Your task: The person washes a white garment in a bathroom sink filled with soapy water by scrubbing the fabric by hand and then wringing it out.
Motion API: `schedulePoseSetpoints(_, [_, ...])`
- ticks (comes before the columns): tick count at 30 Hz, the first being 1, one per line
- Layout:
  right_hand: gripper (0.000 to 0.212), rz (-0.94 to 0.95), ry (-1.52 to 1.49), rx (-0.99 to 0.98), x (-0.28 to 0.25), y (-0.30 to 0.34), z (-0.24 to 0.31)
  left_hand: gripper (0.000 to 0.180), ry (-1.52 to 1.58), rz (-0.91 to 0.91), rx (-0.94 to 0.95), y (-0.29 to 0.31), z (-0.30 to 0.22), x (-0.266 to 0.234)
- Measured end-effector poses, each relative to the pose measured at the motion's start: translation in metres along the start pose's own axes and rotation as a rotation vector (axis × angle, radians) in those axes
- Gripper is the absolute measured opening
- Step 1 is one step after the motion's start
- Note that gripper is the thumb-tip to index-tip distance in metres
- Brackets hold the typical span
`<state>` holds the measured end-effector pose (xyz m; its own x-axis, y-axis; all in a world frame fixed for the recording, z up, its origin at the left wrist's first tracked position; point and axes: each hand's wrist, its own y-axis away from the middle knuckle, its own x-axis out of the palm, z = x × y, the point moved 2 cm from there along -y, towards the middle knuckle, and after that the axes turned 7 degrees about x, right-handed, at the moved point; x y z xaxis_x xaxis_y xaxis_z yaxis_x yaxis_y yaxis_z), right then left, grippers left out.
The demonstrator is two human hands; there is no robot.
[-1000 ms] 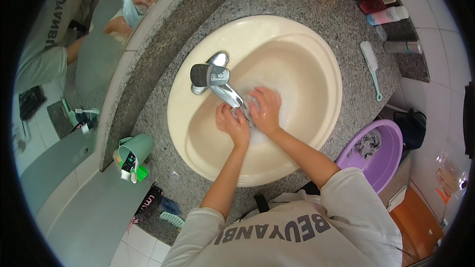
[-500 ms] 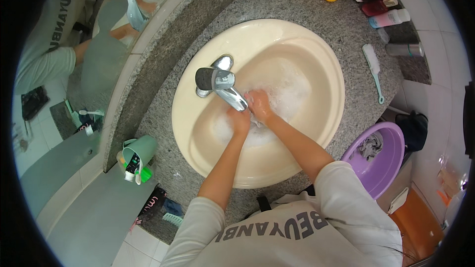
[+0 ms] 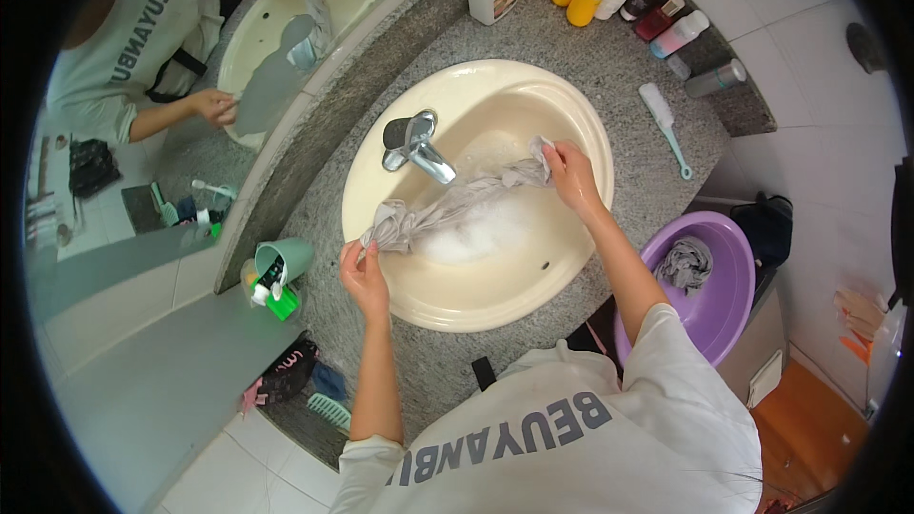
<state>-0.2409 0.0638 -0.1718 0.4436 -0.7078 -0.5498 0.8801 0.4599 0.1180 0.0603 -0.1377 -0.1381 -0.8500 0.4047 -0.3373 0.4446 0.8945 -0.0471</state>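
A wet light-grey cloth is stretched across the cream oval sink, its middle twisted and sagging toward white suds. My left hand pinches one end at the sink's left rim. At the right side of the bowl, my right hand grips the other end, raised above the basin. Behind the cloth stands a chrome faucet, its spout pointing over the bowl. What kind of garment or towel the cloth is, I cannot tell.
A purple basin with a crumpled grey cloth stands at the right. A white-headed brush lies on the granite counter. Several bottles line the back. At the left are a green cup and a mirror.
My hands were together down in the suds under the faucet. They are now wide apart and higher, with the cloth pulled out lengthwise between them. The whole view has shifted somewhat.
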Motion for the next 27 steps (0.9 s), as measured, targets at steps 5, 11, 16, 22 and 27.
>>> schedulePoseSetpoints(5, [0.025, 0.171, -0.089, -0.167, -0.043, 0.031, 0.111, 0.015, -0.087, 0.191, -0.032, 0.009, -0.020, -0.001])
schedulePoseSetpoints(11, [0.028, 0.361, -0.114, -0.394, -0.066, 0.067, 0.231, 0.066, -0.652, 0.145, 0.493, 0.035, -0.043, 0.047])
schedulePoseSetpoints(16, [0.030, 0.434, -0.102, -0.590, -0.080, 0.095, 0.294, 0.079, 0.273, 0.428, 0.441, 0.027, -0.078, 0.102])
schedulePoseSetpoints(22, [0.032, 0.508, -0.484, -0.372, -0.116, 0.105, 0.346, 0.048, 0.113, 0.296, 0.349, 0.018, 0.011, 0.146])
schedulePoseSetpoints(27, [0.036, 0.378, -0.556, -0.299, -0.153, 0.074, 0.309, 0.025, 0.514, 0.079, 0.161, 0.018, -0.005, 0.091])
